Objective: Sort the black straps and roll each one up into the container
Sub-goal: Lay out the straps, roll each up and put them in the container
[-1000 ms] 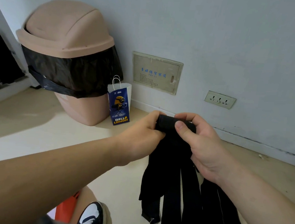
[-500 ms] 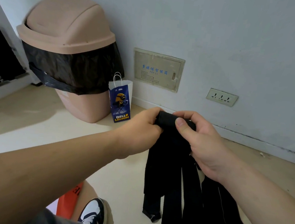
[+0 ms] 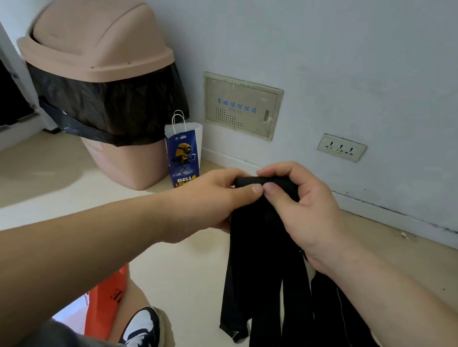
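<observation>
A shoe (image 3: 140,331) is showing at six o'clock. At centre, the left hand (image 3: 214,199) and right hand (image 3: 300,204) are pinching the rolled top of the black straps (image 3: 264,259), whose loose ends are hanging toward five o'clock. At eleven o'clock, a bag (image 3: 183,155) reading "BELL" is leaning against a black-lined bin (image 3: 102,84).

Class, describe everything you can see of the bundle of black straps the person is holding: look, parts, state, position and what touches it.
The black straps are flat bands of matte, woven-looking fabric, several held together. At the top they are folded or rolled into a thick bar, pinched between the left hand and the right hand, thumbs meeting on its front. Below, the bands hang side by side toward the floor; one lower end shows a pale edge. Whether they reach the floor cannot be told.
</observation>
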The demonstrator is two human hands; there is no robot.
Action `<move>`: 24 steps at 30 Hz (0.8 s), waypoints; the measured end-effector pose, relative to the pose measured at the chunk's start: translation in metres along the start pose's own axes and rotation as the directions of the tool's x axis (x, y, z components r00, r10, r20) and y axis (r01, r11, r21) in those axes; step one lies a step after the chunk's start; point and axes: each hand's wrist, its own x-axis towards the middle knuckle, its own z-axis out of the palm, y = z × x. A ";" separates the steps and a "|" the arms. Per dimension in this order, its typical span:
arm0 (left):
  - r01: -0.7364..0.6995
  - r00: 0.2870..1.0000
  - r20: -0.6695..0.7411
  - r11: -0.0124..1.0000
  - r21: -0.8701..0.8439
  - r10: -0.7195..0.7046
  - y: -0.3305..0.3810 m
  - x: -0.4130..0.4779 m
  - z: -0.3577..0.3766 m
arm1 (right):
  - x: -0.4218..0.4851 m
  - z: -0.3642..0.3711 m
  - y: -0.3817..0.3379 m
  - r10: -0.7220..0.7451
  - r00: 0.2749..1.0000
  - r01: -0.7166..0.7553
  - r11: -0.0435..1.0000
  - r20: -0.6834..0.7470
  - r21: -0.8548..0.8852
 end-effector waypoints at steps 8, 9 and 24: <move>-0.300 0.928 -0.080 0.858 0.417 0.363 0.004 0.001 0.000 | 0.001 -0.017 -0.020 0.400 0.853 -0.507 0.788 0.336 0.348; -0.349 0.904 -0.044 0.792 0.501 0.426 0.004 0.000 0.001 | 0.001 -0.018 -0.018 0.400 0.841 -0.519 0.785 0.363 0.337; -0.058 0.998 0.007 0.998 0.015 0.058 0.005 -0.006 0.007 | -0.002 -0.012 -0.013 0.215 0.970 -0.242 0.906 0.114 0.346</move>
